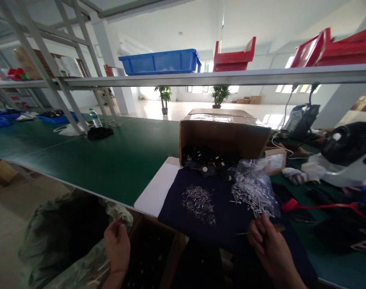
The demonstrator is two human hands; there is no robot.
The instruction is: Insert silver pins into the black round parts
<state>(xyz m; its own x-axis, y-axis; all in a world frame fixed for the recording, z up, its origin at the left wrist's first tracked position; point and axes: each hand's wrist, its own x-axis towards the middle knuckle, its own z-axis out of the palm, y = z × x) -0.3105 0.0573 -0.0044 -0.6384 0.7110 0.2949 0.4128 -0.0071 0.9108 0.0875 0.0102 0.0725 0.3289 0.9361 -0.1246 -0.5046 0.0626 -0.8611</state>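
My right hand (267, 241) is closed around what looks like a screwdriver (242, 233), its thin metal shaft pointing left and a brownish end showing past the fingers. Just beyond it, long metal pins (256, 202) spill from a clear plastic bag (255, 174). A pile of small metal pins (199, 203) lies left of them on a dark blue cloth (227, 214). My left hand (118, 245) is pinched closed at the rim of a grey-green sack (44, 233); anything between its fingertips is too small to make out. Black parts (207, 160) fill a tipped cardboard box (225, 132).
Below the table edge, an open carton (173, 257) with dark contents sits between my hands. A fan-like black-and-white device (348, 148) and a red strap (324, 206) are on the right. Overhead, a shelf (225, 76) carries a blue bin (161, 63) and red bins (234, 60).
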